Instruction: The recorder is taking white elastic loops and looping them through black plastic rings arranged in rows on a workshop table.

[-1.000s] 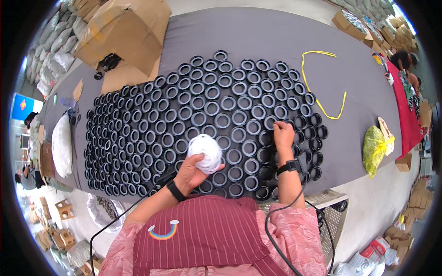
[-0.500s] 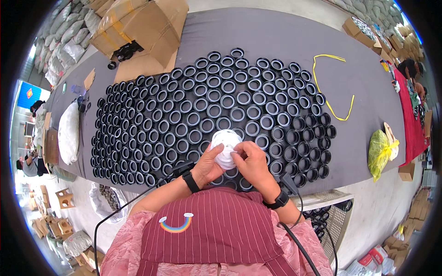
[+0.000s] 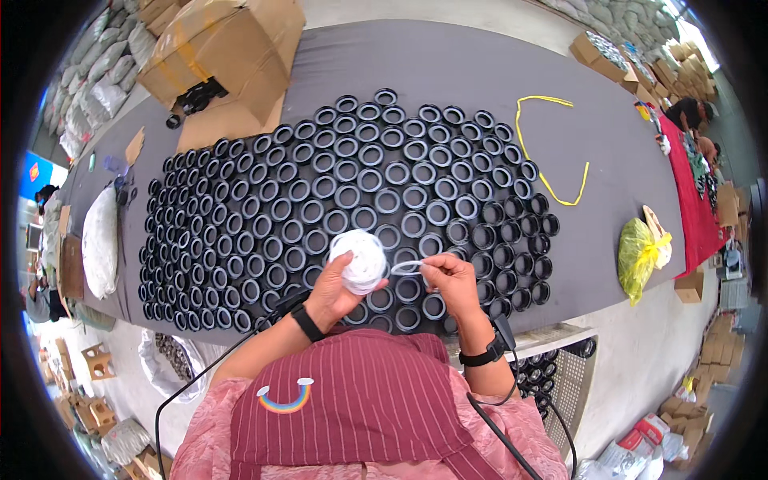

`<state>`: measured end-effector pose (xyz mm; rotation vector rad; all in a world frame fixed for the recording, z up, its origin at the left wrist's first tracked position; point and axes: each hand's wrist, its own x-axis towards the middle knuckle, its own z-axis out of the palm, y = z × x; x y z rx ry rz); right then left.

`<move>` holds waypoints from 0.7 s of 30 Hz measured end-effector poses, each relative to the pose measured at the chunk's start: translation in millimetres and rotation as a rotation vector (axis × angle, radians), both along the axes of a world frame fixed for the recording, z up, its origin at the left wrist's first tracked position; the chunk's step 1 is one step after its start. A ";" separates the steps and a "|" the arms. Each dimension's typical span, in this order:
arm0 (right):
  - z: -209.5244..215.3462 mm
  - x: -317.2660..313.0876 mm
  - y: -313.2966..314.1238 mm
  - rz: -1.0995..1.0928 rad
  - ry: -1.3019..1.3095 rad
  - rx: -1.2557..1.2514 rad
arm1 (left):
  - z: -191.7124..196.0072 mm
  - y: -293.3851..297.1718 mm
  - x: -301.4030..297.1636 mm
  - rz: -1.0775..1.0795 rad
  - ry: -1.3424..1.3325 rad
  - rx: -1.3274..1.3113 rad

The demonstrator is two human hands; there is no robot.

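Observation:
A bundle of thin white rings (image 3: 358,258) rests in my left hand (image 3: 330,294), with the fingers wrapped round it and the thumb on its near side. To its right, my right hand (image 3: 453,285) pinches a single white ring (image 3: 406,269) between thumb and fingertips, apart from the bundle. Beneath both hands, many short black round collars (image 3: 370,178) stand close together on the grey table. Most of them show a pale grey ring inside the rim. Several at the right, such as this all-black collar (image 3: 483,236), look dark inside.
An open cardboard box (image 3: 216,64) stands at the back left. A yellow strap (image 3: 520,132) curls on the grey table (image 3: 472,64) beyond the collars. A yellow plastic bag (image 3: 640,260) sits at the right edge, a white sack (image 3: 102,244) at the left. Below right is a crate (image 3: 564,384) of collars.
My right hand has drawn away to the right from the bundle with one white ring in its fingertips. The left hand and bundle have shifted slightly left in view.

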<state>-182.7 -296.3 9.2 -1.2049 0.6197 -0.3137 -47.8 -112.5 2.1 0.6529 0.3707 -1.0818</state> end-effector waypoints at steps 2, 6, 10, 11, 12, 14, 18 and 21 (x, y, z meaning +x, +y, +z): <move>-19.9 -10.5 -21.1 -0.108 0.049 -0.192 | -3.2 2.7 2.4 0.006 0.006 -0.004; -52.5 -19.6 -65.5 -0.318 0.286 -0.191 | -5.7 1.5 2.9 0.009 0.030 0.030; -100.1 -16.3 -98.0 -0.366 0.322 -0.158 | -6.2 -2.8 2.3 -0.007 0.036 0.046; -111.4 -15.5 -102.8 -0.360 0.323 -0.162 | -6.3 -3.5 1.9 -0.012 0.036 0.047; -116.8 -11.9 -104.5 -0.360 0.322 -0.159 | -6.2 -3.4 1.9 -0.013 0.034 0.059; -127.5 -5.5 -106.0 -0.366 0.310 -0.162 | -7.2 -2.5 2.8 -0.017 0.031 0.073; -132.2 5.4 -105.6 -0.356 0.372 -0.272 | -9.0 1.0 4.8 -0.011 0.018 0.035; -133.2 5.7 -107.0 -0.307 0.522 -0.446 | -7.3 0.3 5.0 -0.020 0.014 0.040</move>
